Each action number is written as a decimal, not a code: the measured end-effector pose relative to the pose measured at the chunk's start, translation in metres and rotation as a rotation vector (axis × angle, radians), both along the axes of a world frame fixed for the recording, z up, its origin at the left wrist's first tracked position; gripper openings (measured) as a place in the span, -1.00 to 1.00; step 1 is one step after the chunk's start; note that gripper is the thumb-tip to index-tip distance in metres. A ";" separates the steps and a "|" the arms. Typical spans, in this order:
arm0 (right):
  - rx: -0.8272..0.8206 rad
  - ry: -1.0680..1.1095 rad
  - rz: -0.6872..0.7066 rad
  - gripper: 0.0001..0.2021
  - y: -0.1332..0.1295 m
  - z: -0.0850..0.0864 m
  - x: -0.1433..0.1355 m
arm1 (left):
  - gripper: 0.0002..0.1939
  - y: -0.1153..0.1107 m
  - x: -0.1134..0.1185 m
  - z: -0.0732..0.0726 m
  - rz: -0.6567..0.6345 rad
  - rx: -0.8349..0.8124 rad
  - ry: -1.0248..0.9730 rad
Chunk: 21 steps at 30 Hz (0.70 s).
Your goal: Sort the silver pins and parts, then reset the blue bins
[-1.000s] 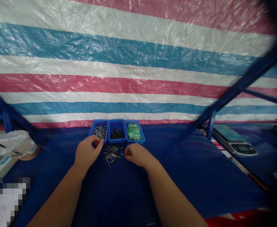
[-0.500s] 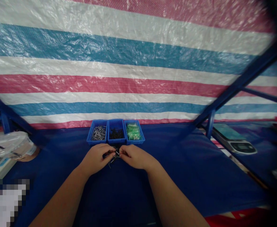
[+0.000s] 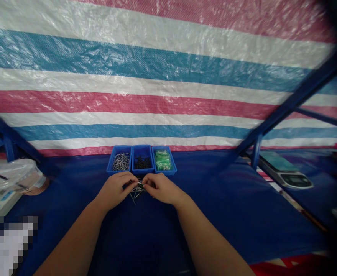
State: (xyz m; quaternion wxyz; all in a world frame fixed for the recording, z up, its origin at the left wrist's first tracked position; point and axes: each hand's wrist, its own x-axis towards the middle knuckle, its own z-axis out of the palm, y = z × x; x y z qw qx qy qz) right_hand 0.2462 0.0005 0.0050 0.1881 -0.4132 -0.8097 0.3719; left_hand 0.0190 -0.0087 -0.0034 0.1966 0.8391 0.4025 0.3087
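Observation:
My left hand (image 3: 119, 191) is closed in a pinch, thumb against fingertips. Facing it a short gap away, my right hand (image 3: 162, 188) is pinched too. What the fingertips hold is too small to make out, though a thin silvery piece shows between them. Under both hands lies a loose pile of thin metal pieces (image 3: 137, 193), like nails or long screws, on the blue table (image 3: 145, 230). Just beyond stand three blue bins. The left bin (image 3: 109, 168) has similar silvery pieces, the middle bin (image 3: 143, 172) small black parts, the right bin (image 3: 172, 170) green-and-clear plastic packets.
A lidded clear plastic tub (image 3: 33, 180) stands at the left by a white power strip (image 3: 4, 205). On the right, behind a blue metal frame bar (image 3: 257, 126), sits a digital scale (image 3: 286, 170). A striped plastic sheet (image 3: 156, 103) hangs behind the table.
Both hands have shifted slightly left, still pinched close together. More of the metal pile shows beneath them, and a dark bit between the fingertips is no longer visible.

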 end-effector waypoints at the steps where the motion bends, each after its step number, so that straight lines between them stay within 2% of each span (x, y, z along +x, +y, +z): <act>1: 0.008 0.002 -0.022 -0.88 0.001 -0.001 0.001 | -0.85 0.002 -0.002 -0.001 0.068 0.042 -0.024; 5: 0.005 -0.087 -0.010 -0.91 0.003 -0.007 0.003 | -0.83 0.009 -0.015 -0.005 0.443 0.136 -0.093; 8: 0.011 -0.161 0.025 -0.93 0.004 -0.009 0.003 | -0.80 0.013 -0.022 -0.008 0.554 0.093 -0.047; 13: 0.076 -0.273 0.000 -0.86 0.005 -0.007 -0.002 | -0.83 0.014 -0.022 -0.010 0.486 0.107 0.000; 21: 0.163 -0.426 -0.045 -0.88 0.003 -0.010 -0.011 | -0.87 0.005 -0.007 -0.008 0.146 -0.046 0.090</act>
